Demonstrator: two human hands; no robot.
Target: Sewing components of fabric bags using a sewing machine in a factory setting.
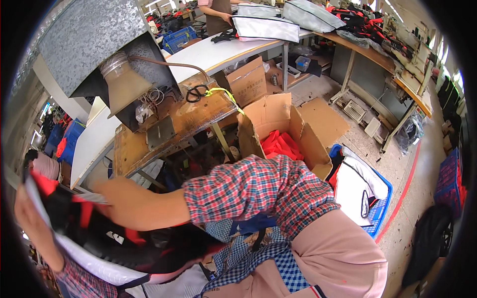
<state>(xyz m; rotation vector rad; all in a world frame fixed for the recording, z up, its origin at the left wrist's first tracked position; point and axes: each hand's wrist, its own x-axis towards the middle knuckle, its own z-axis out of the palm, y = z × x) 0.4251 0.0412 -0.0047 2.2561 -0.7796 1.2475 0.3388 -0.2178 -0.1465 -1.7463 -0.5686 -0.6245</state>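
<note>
A large black and red fabric piece with a white lining (99, 256), perhaps part of a bag, is held up in front of me at the lower left. My left hand (32, 221) grips its outer edge, with the fingers partly behind the cloth. Reaching across my body in a checked sleeve, my right hand (121, 203) is at the upper side of the same piece. Motion smears its fingers, so their closure does not show. The piece hangs before my blue checked apron (248, 263).
A worn wooden bench (198, 116) carries a metal-hooded fixture (126, 84). Beside it, an open cardboard box (268, 116) contains red fabric. A blue basket (382, 211) of white pieces stands to the right. Across the white table (213, 54) is another person (216, 15).
</note>
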